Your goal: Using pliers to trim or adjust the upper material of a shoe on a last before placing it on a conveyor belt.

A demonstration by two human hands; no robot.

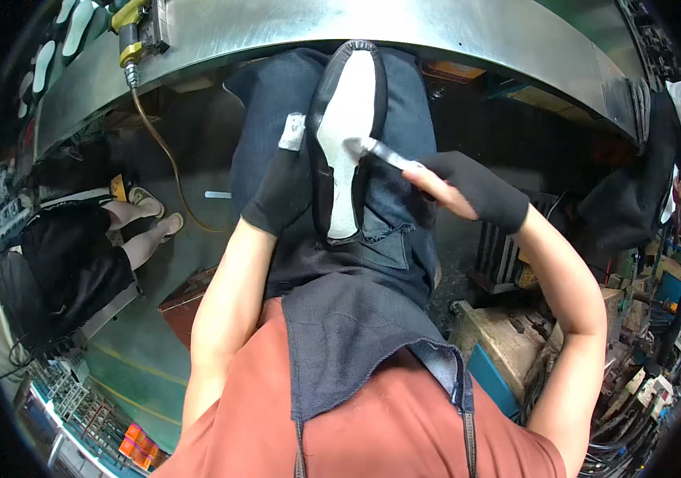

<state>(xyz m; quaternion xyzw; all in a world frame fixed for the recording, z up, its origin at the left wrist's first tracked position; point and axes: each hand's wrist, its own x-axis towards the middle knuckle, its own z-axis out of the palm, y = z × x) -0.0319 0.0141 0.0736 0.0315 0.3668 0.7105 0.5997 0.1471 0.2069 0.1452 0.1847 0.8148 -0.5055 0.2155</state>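
A black shoe upper with a white insole-shaped bottom lies sole side up across my lap, its rounded toe toward the bench. My left hand, in a black fingerless glove with white tape round a raised digit, holds the shoe's left side; its other fingers are hidden behind the shoe. My right hand, gloved the same way, grips a short hand tool with a pale handle. The tool's greyish head is over the white bottom near its middle; blur hides its exact kind and whether it touches.
A metal bench curves across the far side. On it at the left lies a yellow-green air tool with a brown hose hanging down. Another seated person's legs show at left. Machinery and a worn wooden stand are at right.
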